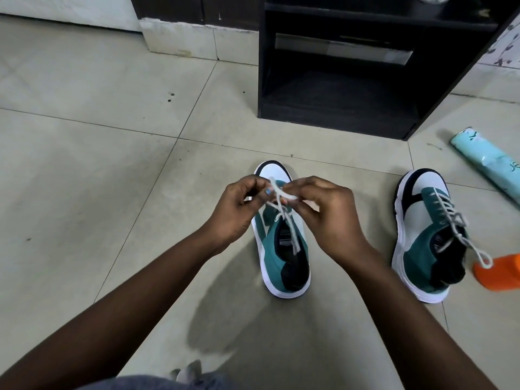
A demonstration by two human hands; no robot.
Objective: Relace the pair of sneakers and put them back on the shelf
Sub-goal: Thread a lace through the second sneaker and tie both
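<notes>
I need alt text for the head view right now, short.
Both hands, left and right, pinch a white lace above a teal-and-white sneaker on the tiled floor. A second, already laced teal-and-white sneaker stands to its right, before a black open shelf unit.

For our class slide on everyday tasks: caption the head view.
Both hands, left hand and right hand, pinch the white lace over one sneaker; its laced partner waits beside.

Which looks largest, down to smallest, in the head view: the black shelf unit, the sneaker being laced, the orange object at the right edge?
1. Black shelf unit, clearly largest.
2. Sneaker being laced, partly hidden by the hands.
3. Orange object, smallest, though the frame edge cuts it off, so its full size is unsure.
</notes>
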